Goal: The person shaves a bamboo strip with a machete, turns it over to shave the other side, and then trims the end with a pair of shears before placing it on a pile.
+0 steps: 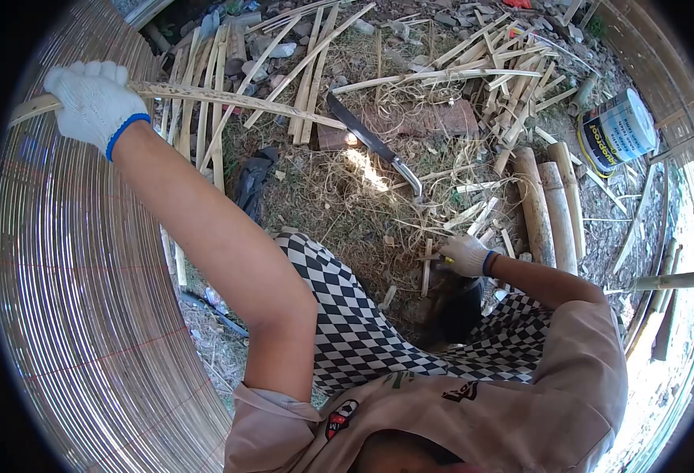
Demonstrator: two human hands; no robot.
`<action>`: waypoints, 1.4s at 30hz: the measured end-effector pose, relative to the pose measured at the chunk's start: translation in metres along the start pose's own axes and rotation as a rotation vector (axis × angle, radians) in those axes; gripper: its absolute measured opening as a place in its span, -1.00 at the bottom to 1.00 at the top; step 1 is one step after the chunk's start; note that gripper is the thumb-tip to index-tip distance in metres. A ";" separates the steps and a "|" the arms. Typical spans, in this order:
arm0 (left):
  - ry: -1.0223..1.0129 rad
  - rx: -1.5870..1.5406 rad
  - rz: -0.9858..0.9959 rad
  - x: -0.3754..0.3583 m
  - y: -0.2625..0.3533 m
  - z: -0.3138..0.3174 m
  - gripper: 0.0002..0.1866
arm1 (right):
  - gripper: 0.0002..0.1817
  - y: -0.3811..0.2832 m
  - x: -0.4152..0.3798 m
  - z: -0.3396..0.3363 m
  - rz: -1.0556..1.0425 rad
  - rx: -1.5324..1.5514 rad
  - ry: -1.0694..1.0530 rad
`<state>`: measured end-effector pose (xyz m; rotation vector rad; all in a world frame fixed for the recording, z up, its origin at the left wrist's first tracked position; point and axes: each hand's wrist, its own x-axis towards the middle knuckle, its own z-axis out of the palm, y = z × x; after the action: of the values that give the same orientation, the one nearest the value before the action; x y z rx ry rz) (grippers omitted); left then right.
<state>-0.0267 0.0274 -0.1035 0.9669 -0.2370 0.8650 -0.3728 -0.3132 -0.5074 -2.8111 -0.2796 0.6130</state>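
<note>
My left hand (95,102), in a white knitted glove with a blue cuff, is closed around a long bamboo strip (229,97). The strip runs from the far left toward the middle, and its other end lies near a machete (371,140). That machete has a dark blade and a metallic handle, and rests on the ground over shavings and a brick. Low on the right, my right hand (467,255) wears a matching glove with its fingers closed. A bit of yellow shows at the fingertips, too small to name. Beside them stands a short bamboo piece (427,268).
Split bamboo strips (513,87) are heaped at the upper right. Thick bamboo poles (535,206) lie right of my right hand. A paint bucket (617,132) leans farther right. A bamboo slat screen (87,276) walls the left side. Shavings and bricks (449,118) cover the ground.
</note>
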 end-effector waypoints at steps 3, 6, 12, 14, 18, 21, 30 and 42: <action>-0.042 0.039 -0.020 0.004 -0.001 0.000 -0.65 | -0.75 0.008 0.003 -0.029 0.068 0.131 0.097; -0.094 0.050 -0.024 0.015 -0.009 -0.013 -0.69 | -0.72 0.024 0.020 -0.046 0.227 0.336 0.064; -0.108 0.012 -0.015 0.019 -0.011 -0.014 -0.67 | -0.60 0.055 0.044 -0.050 0.213 0.654 0.066; -0.105 -0.023 -0.023 0.019 -0.008 -0.012 -0.65 | -0.52 0.064 0.047 -0.071 0.254 0.603 -0.108; -0.017 -0.058 0.003 0.015 -0.005 -0.010 -0.59 | -0.40 0.088 0.044 -0.082 0.221 0.376 -0.162; 0.012 -0.037 0.005 0.009 0.001 -0.005 -0.60 | -0.42 0.086 0.044 -0.108 0.223 0.126 -0.299; -0.023 0.004 0.030 -0.002 0.008 0.009 -0.60 | -0.61 0.073 0.118 -0.065 -0.132 0.057 -0.058; -0.207 -0.075 -0.022 0.001 0.016 0.002 -0.48 | -0.41 0.031 0.248 -0.082 0.291 0.519 0.369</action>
<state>-0.0372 0.0307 -0.0922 0.9877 -0.4320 0.7314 -0.1125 -0.3004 -0.5390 -2.3985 0.3200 0.1699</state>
